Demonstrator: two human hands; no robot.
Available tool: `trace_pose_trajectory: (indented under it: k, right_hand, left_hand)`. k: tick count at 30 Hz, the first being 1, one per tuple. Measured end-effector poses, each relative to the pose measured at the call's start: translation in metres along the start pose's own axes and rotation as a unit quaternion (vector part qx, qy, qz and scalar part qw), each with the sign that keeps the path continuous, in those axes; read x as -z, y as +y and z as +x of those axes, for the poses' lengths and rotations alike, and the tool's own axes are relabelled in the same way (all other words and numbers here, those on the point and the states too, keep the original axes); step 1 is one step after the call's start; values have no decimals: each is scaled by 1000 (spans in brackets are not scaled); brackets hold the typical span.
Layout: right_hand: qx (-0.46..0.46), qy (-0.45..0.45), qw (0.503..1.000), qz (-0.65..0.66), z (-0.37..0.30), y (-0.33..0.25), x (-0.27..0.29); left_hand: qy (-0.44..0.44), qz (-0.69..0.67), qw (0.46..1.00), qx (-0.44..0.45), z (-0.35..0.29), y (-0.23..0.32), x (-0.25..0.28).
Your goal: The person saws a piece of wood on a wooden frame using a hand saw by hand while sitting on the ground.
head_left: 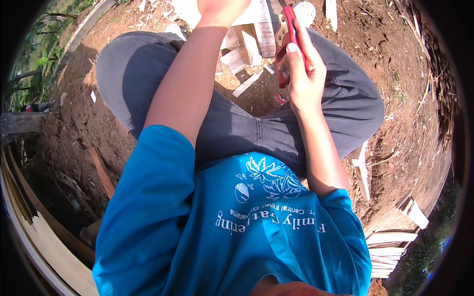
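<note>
My right hand (pixel 306 81) is closed around a red handle-like tool (pixel 291 30), upright in front of my right knee. A pale metal plate with round holes shows on the tool's left side; its upper end runs toward the top edge, so I cannot make out its kind. My left arm reaches forward, and the left hand (pixel 224 7) is cut off at the top edge with its fingers hidden. Between the hands and my crossed legs lie several pale wood offcuts (pixel 236 60) and a narrow wood strip (pixel 248 83).
A round white object (pixel 304 14) and a wood strip (pixel 331 15) lie beyond my right knee. Stacked wood slats (pixel 387 251) are at the lower right, long boards (pixel 54 246) at the lower left. Bare soil (pixel 74 123) with scattered chips surrounds me.
</note>
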State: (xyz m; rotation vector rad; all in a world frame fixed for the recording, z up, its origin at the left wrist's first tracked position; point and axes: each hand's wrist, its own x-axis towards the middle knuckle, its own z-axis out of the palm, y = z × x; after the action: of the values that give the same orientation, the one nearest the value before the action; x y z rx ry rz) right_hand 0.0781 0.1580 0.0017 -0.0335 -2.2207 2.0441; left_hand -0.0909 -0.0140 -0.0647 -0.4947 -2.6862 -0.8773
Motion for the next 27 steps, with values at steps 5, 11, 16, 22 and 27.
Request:
trace_pose_trajectory:
  k: [5,11,16,22,27]
  right_hand:
    - [-16,-1,1000,-13,-5,-2,-6]
    - [-39,-17,998,-47,-62,-13,14]
    - [-16,-15,999,-27,-59,-16,0]
    - [-58,-18,998,-33,-47,-29,18]
    - [-61,-37,997,-34,-87,-27,43]
  left_hand:
    - [55,-152,986,38,-1,-13,-16]
    - [1,-56,997,51,-2,7,18]
    - [-20,-33,998,55,2,12,22]
    - [-46,-1,996,82,6,13,26]
    - [-8,-169,959,226,13,17,12]
